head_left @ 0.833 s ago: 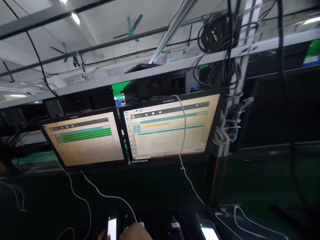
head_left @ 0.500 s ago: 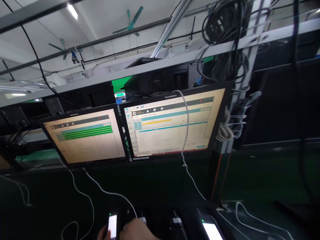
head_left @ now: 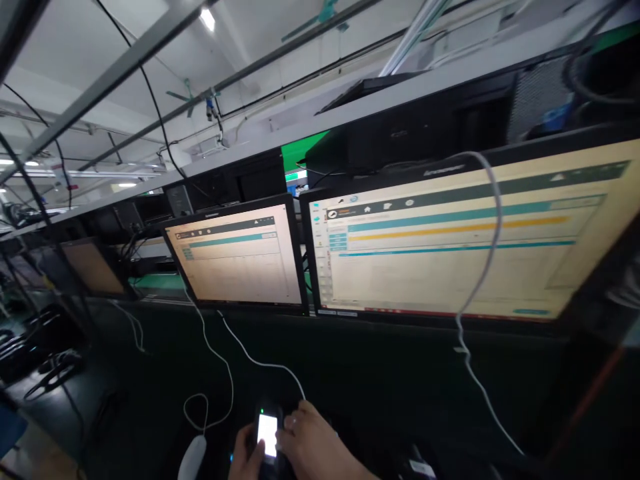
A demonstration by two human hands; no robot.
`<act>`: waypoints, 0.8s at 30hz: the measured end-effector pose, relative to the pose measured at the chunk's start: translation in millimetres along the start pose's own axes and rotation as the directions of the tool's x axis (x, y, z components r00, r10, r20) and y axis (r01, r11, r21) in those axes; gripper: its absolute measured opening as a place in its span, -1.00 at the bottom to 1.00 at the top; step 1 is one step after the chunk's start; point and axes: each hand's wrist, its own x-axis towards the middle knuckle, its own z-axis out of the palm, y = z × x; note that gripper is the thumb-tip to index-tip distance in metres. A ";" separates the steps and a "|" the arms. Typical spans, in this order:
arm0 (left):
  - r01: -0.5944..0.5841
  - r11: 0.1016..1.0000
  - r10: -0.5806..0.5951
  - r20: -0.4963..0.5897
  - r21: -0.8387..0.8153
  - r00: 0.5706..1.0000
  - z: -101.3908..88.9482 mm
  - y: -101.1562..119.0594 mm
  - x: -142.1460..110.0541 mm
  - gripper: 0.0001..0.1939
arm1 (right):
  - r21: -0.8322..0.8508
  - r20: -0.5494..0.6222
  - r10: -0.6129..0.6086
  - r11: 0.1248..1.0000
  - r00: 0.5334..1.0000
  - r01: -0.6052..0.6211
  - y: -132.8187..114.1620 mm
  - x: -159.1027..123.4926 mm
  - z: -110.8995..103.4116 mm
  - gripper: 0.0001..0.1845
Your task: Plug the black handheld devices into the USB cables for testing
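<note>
At the bottom middle, both my hands are on a small phone (head_left: 267,433) with a lit screen and a green light at its top. My left hand (head_left: 247,456) grips its lower left side, thumb on the screen edge. My right hand (head_left: 315,445) curls over its right side, fingers at the top where a white cable (head_left: 260,363) comes in. A white mouse (head_left: 193,457) lies just left of my left hand on the dark bench.
Two lit monitors stand ahead: the left monitor (head_left: 239,257) and the larger right monitor (head_left: 450,243), with another white cable (head_left: 483,267) hanging across it. More monitors and tangled cables run off to the left. Dark computer cases sit on a shelf (head_left: 390,127) above.
The view has swung left and closer to the monitors. The green rows on the left monitor are gone. My hands and the phone sit higher in view, and the mouse has come into sight.
</note>
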 end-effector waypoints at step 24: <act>-0.124 0.765 0.179 -0.024 0.632 0.984 -34.9 20.2 -21.2 -0.51 | 0.480 -0.180 0.523 0.786 0.833 -0.389 48.8 -69.1 -28.0 -0.64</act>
